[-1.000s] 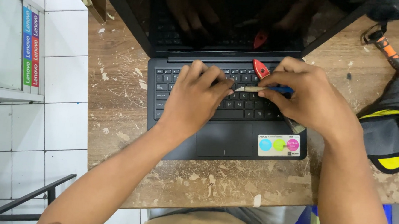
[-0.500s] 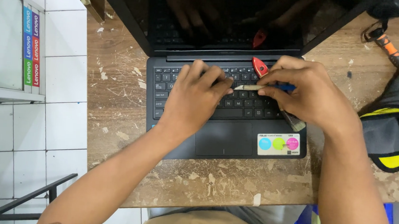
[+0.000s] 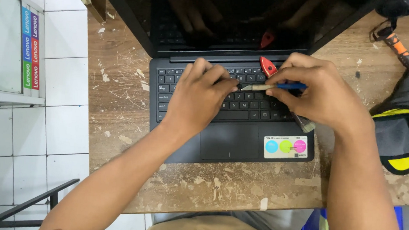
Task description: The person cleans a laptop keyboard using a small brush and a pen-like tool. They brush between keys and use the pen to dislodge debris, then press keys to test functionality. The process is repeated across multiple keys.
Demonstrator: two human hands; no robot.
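Scarred, paint-flecked wooden table (image 3: 119, 119), white tiled floor (image 3: 61, 130), open laptop (image 3: 188, 147)

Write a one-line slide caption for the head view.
Left hand rests on a dark laptop keyboard while the right hand holds a thin blue-handled tool on a worn wooden table.

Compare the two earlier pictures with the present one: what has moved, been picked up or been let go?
Nothing has visibly changed. The left hand still rests on the keys of the dark open laptop, the right hand still holds the thin blue-handled tool with its tip at the left fingertips, and the red pointed object stays on the top key row.
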